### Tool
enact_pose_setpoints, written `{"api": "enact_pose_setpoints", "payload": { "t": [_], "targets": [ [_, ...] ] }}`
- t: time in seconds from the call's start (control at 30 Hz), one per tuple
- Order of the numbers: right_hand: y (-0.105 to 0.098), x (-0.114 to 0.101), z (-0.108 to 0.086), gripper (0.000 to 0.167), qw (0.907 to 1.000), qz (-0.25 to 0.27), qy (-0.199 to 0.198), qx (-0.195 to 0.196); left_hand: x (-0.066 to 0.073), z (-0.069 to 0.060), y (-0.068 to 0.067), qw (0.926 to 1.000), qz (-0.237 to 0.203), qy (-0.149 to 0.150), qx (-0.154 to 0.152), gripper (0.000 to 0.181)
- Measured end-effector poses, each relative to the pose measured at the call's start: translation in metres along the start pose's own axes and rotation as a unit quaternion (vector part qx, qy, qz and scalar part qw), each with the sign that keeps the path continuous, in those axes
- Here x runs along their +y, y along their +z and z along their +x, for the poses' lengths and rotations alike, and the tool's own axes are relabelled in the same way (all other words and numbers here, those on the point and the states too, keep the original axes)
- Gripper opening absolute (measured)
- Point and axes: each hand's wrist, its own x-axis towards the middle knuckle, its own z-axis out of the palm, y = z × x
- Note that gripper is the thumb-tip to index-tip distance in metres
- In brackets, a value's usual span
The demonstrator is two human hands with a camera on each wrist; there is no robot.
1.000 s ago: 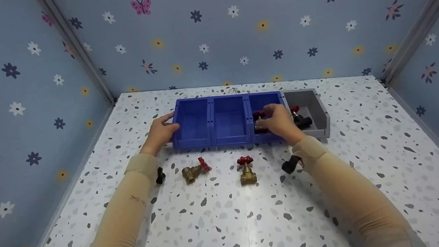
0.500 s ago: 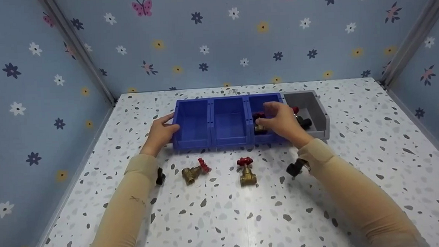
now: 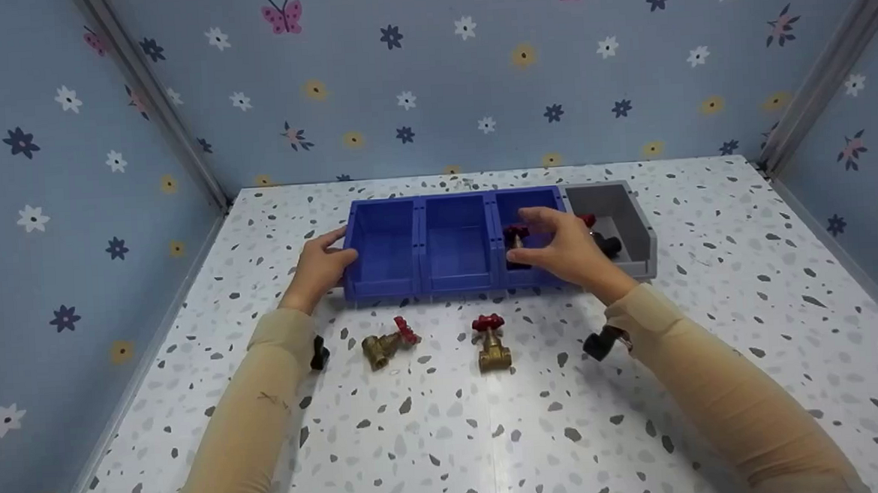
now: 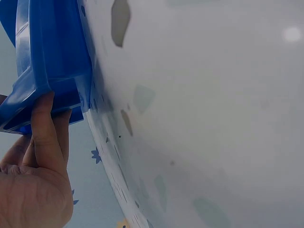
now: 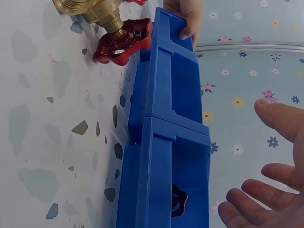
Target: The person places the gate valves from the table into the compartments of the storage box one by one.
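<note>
My left hand (image 3: pixel 318 271) holds the outer side of the leftmost blue bin (image 3: pixel 387 287), thumb over the rim and fingers against the outside wall. Over the third blue bin (image 3: pixel 530 200) my right hand (image 3: pixel 565 251) hovers with thumb and fingers spread apart, nothing between them. A valve with a red handwheel (image 3: pixel 515 235) lies in that bin, partly behind the hand; the right wrist view shows its red wheel (image 5: pixel 178 200) inside. Two brass gate valves with red handwheels are on the table: one upright in line (image 3: pixel 495 352), one lying angled (image 3: pixel 386 347).
A grey bin (image 3: pixel 637 228) adjoins the blue row on the right, holding a red-wheeled valve and a black-ended piece (image 3: pixel 606 245), partly hidden by my hand. The middle blue bin (image 3: pixel 460 283) stands between. Patterned walls border the speckled table (image 3: pixel 449 441).
My right hand has opened wider and drawn slightly up and back from the valve in the third blue bin, its wrist shifting right. My left hand stays at the leftmost bin.
</note>
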Motion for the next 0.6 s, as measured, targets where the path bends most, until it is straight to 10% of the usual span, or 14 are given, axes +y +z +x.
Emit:
{"api": "enact_pose_setpoints", "payload": {
  "t": [0.6],
  "targets": [
    [0.009,-0.004,-0.023,0.073,0.9963,-0.043,-0.055,-0.050,0.001,-0.001,0.001,1.0000,-0.007,0.004,0.001,0.069]
  ]
}}
